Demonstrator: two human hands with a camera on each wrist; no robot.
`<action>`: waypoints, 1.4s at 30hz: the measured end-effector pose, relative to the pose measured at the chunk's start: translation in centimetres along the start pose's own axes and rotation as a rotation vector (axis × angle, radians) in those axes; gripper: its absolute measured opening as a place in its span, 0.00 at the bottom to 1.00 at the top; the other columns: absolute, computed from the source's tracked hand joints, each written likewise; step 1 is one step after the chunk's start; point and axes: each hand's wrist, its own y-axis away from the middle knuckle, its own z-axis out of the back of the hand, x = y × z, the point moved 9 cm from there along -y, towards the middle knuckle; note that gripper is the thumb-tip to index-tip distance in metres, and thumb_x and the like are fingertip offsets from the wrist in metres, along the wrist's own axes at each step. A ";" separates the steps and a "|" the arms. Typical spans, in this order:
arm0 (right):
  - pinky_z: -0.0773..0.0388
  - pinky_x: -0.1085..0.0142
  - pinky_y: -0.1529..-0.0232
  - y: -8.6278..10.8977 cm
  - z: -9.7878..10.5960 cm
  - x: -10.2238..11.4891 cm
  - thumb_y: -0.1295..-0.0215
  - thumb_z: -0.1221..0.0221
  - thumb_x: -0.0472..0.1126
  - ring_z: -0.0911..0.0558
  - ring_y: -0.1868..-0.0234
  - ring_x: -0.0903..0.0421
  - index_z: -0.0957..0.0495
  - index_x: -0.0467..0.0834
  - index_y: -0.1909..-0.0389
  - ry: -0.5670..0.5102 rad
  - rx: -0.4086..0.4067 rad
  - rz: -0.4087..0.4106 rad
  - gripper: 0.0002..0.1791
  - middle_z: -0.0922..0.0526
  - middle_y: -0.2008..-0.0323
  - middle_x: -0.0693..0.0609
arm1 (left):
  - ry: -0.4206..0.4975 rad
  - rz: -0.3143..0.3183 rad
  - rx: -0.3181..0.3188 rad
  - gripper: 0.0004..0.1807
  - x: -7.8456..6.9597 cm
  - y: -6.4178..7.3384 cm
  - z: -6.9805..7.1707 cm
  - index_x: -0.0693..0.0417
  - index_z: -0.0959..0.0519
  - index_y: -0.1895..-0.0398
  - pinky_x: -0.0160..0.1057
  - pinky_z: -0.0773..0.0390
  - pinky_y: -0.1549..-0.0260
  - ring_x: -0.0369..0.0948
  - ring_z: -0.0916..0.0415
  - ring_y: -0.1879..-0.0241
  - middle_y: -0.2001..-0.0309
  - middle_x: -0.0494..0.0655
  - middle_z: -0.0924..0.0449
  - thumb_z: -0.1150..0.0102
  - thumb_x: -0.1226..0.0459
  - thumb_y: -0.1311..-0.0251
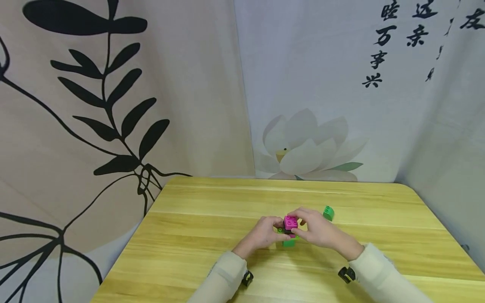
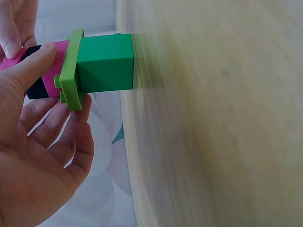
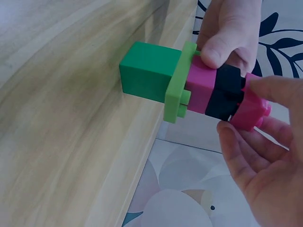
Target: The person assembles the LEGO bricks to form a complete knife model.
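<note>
A stack of toy building bricks stands on the table between both hands. Its green brick (image 3: 149, 71) touches the tabletop, topped by a wider light green plate (image 2: 71, 75), a pink brick (image 3: 200, 82) and a black brick (image 3: 224, 92). A second pink brick (image 1: 291, 222) is uppermost, slightly askew, with black studs partly showing beneath it in the right wrist view. My left hand (image 1: 263, 232) grips the stack around the lower pink and black bricks, thumb along one side. My right hand (image 1: 318, 228) pinches the uppermost pink brick between thumb and fingers.
One loose green brick (image 1: 328, 213) lies on the wooden table (image 1: 212, 198) just beyond my right hand. Behind the table hangs a pale cloth (image 1: 201, 92) printed with plants and characters. Black wrist straps (image 1: 346, 274) sit below the sleeves.
</note>
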 end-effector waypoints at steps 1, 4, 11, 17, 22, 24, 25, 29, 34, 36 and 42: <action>0.21 0.63 0.62 0.0 0.0 0.0 0.41 0.36 0.37 0.21 0.59 0.60 0.24 0.39 0.50 -0.004 -0.003 -0.002 0.18 0.20 0.56 0.52 | -0.004 -0.001 -0.001 0.12 0.0 0.0 0.0 0.42 0.17 0.60 0.35 0.27 0.58 0.29 0.26 0.60 0.64 0.28 0.19 0.31 0.54 0.49; 0.21 0.64 0.63 0.0 -0.1 -0.1 0.41 0.35 0.38 0.21 0.61 0.60 0.23 0.39 0.50 -0.008 -0.006 -0.007 0.18 0.19 0.57 0.50 | -0.009 -0.010 -0.002 0.12 0.1 -0.1 -0.1 0.42 0.17 0.61 0.35 0.27 0.58 0.29 0.26 0.60 0.64 0.28 0.19 0.31 0.53 0.49; 0.21 0.63 0.65 -0.3 -0.2 -0.2 0.44 0.33 0.38 0.21 0.64 0.61 0.22 0.40 0.53 -0.010 0.006 -0.010 0.17 0.18 0.60 0.52 | -0.020 -0.021 -0.001 0.12 0.0 -0.1 0.0 0.41 0.17 0.61 0.35 0.27 0.57 0.28 0.26 0.60 0.65 0.27 0.19 0.31 0.53 0.49; 0.22 0.70 0.66 -0.6 0.1 0.3 0.46 0.31 0.38 0.21 0.66 0.63 0.21 0.42 0.56 0.028 -0.010 0.016 0.16 0.18 0.63 0.55 | -0.022 -0.035 0.000 0.12 -0.1 -0.1 0.1 0.41 0.17 0.61 0.35 0.27 0.57 0.28 0.26 0.61 0.64 0.27 0.19 0.31 0.53 0.49; 0.23 0.71 0.66 -0.6 0.1 0.3 0.47 0.30 0.38 0.22 0.66 0.63 0.20 0.42 0.57 0.042 0.000 0.006 0.16 0.18 0.63 0.55 | -0.016 -0.032 0.007 0.12 -0.1 -0.1 0.1 0.41 0.18 0.61 0.34 0.27 0.59 0.28 0.26 0.61 0.65 0.27 0.19 0.31 0.53 0.49; 0.23 0.71 0.67 -0.7 0.1 0.4 0.48 0.30 0.38 0.21 0.66 0.62 0.20 0.42 0.57 0.045 0.003 -0.002 0.16 0.17 0.63 0.55 | -0.013 -0.027 0.011 0.12 0.0 0.0 0.1 0.41 0.18 0.61 0.34 0.27 0.59 0.28 0.26 0.61 0.65 0.27 0.20 0.31 0.53 0.49; 0.23 0.71 0.67 -0.7 0.1 0.4 0.48 0.30 0.38 0.21 0.66 0.62 0.20 0.42 0.57 0.046 0.004 -0.006 0.16 0.17 0.63 0.54 | -0.011 -0.026 0.012 0.12 0.0 0.0 0.1 0.41 0.18 0.61 0.34 0.27 0.59 0.28 0.26 0.61 0.65 0.27 0.20 0.31 0.53 0.49; 0.22 0.68 0.66 -0.8 0.1 0.4 0.49 0.30 0.37 0.21 0.66 0.61 0.19 0.41 0.58 0.044 0.003 -0.020 0.16 0.17 0.63 0.53 | -0.010 -0.034 0.010 0.12 0.0 0.1 0.2 0.42 0.18 0.62 0.34 0.27 0.60 0.28 0.26 0.62 0.66 0.27 0.20 0.30 0.54 0.49; 0.21 0.66 0.65 -0.8 0.0 0.3 0.49 0.29 0.38 0.20 0.65 0.60 0.19 0.42 0.58 0.028 0.009 -0.049 0.16 0.16 0.62 0.54 | -0.001 -0.034 0.010 0.12 0.0 0.2 0.1 0.43 0.18 0.62 0.33 0.27 0.60 0.28 0.26 0.62 0.66 0.27 0.20 0.30 0.55 0.49; 0.22 0.68 0.65 -0.8 0.0 0.2 0.49 0.29 0.38 0.20 0.65 0.60 0.18 0.43 0.58 0.023 0.014 -0.067 0.16 0.16 0.62 0.54 | 0.003 -0.029 0.014 0.12 0.1 0.1 0.1 0.43 0.18 0.61 0.33 0.27 0.60 0.28 0.26 0.62 0.66 0.27 0.20 0.30 0.55 0.49; 0.22 0.67 0.65 -0.7 -0.1 0.0 0.49 0.29 0.38 0.20 0.64 0.59 0.18 0.43 0.57 0.003 0.020 -0.100 0.17 0.16 0.62 0.54 | -0.003 -0.027 0.017 0.12 0.1 0.2 0.0 0.42 0.18 0.61 0.33 0.27 0.60 0.28 0.26 0.62 0.66 0.27 0.20 0.31 0.55 0.49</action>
